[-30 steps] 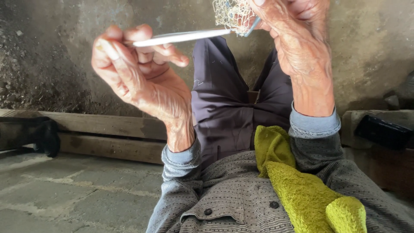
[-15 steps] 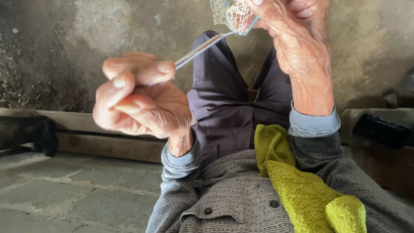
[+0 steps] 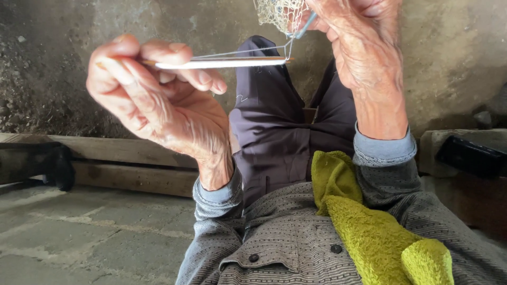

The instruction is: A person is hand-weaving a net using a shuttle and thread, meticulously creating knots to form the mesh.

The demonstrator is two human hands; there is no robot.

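Needle: long, flat white netting needle [image 3: 222, 63], lying level across the upper middle of the frame, thin threads running along it.
Left hand [image 3: 153, 100]: fingers pinched round the needle's butt end.
Netting: pale fine-mesh net [image 3: 274, 13], top centre edge, just above the needle's tip.
Right hand [image 3: 364, 53]: fingers clenched on the net's edge and a small grey-blue stick [image 3: 306, 25].
Lap: yellow-green towel [image 3: 369, 227], lower right.

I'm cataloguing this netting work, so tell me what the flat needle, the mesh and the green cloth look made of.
Flat needle: smooth, pale, slightly glossy; plastic or polished bamboo, can't tell which. Mesh: fine pale knotted thread, possibly nylon or cotton, open diamond weave. Green cloth: looped, fuzzy pile, likely cotton terry towelling.
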